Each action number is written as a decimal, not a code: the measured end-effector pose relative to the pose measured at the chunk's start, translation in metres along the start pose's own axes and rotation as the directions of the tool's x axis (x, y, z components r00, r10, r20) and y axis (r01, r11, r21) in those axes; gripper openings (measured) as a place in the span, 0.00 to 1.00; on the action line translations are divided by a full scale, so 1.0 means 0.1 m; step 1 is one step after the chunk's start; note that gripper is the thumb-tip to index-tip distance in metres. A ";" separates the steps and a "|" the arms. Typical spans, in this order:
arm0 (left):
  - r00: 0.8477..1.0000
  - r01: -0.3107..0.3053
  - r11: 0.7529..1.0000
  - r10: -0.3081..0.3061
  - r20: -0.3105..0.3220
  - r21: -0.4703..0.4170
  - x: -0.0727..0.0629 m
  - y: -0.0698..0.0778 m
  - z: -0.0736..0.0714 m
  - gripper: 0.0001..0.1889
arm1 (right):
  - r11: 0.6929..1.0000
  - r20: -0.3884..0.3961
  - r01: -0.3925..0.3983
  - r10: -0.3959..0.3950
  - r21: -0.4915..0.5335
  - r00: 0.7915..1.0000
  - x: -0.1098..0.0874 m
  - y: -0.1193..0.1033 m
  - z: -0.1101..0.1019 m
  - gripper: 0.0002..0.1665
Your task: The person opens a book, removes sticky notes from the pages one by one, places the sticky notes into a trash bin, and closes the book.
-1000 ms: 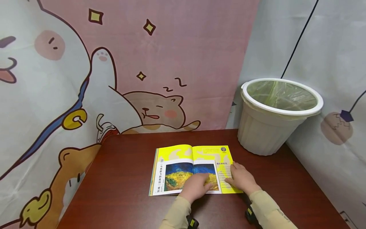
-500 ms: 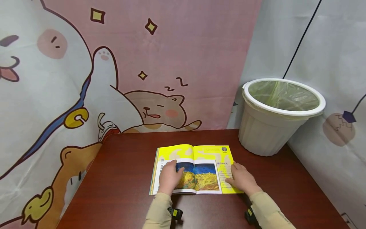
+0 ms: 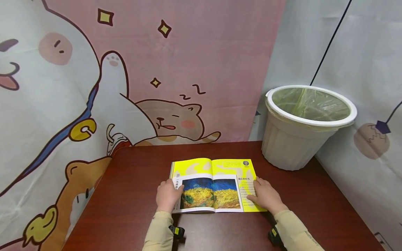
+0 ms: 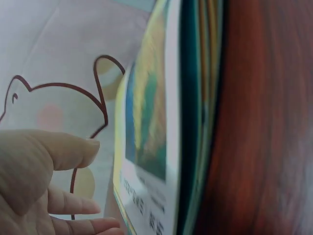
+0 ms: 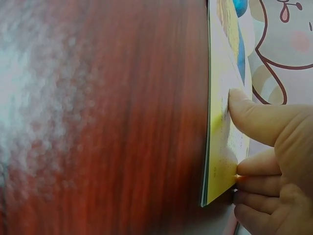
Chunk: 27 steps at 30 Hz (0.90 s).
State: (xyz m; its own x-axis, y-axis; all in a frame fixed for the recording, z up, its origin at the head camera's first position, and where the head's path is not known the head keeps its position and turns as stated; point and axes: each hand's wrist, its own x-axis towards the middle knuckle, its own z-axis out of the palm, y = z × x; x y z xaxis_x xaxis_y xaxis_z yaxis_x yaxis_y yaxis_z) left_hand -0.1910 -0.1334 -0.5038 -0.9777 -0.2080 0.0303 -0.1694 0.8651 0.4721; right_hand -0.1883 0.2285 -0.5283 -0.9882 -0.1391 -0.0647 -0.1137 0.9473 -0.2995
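An open magazine (image 3: 226, 167) lies on the dark red-brown table, its spread showing a blue and yellow painting across the fold, with yellow margins. My left hand (image 3: 168, 196) is at the magazine's left edge. In the left wrist view its fingers (image 4: 73, 201) look relaxed and apart, with the thumb spread and a gap before the page. On the opposite side my right hand (image 3: 267, 195) holds the magazine's right edge. The right wrist view shows its thumb (image 5: 259, 117) on the yellow page and its other fingers bent against the edge; whether any tips reach underneath is hidden.
A white bin (image 3: 292, 139) with a translucent yellowish liner stands at the table's back right corner. Behind the table (image 3: 132, 188) hangs a pink and white cloth (image 3: 220, 69) printed with cartoon animals. Both wrists wear black camera mounts.
My left hand has moved leftward across the spread, from the right part of the painting to the magazine's left edge, uncovering the picture. The right hand has stayed at the right edge.
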 end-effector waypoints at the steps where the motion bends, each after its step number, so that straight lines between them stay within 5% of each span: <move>1: 1.000 0.010 1.000 -0.010 0.010 0.008 0.01 -0.03 0.00 0.32 | 1.000 0.001 -0.002 0.002 0.001 1.000 0.00 0.00 0.00 0.48; 17: 0.987 0.122 0.991 -0.128 0.093 0.063 0.09 -0.07 -0.01 0.35 | 1.000 -0.006 -0.006 0.006 0.008 1.000 0.00 0.00 0.03 0.48; 27: 0.978 0.176 0.984 -0.174 0.112 -0.009 0.15 -0.09 -0.02 0.33 | 1.000 -0.019 0.002 -0.002 -0.021 1.000 -0.02 0.00 0.04 0.48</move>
State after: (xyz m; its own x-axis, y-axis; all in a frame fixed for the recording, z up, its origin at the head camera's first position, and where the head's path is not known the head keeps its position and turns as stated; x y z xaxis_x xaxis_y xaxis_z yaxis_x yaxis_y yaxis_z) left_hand -0.2035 -0.1454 -0.5060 -0.9410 -0.3030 -0.1507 -0.3377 0.8108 0.4781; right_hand -0.1861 0.2273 -0.5323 -0.9897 -0.1355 -0.0462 -0.1174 0.9529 -0.2796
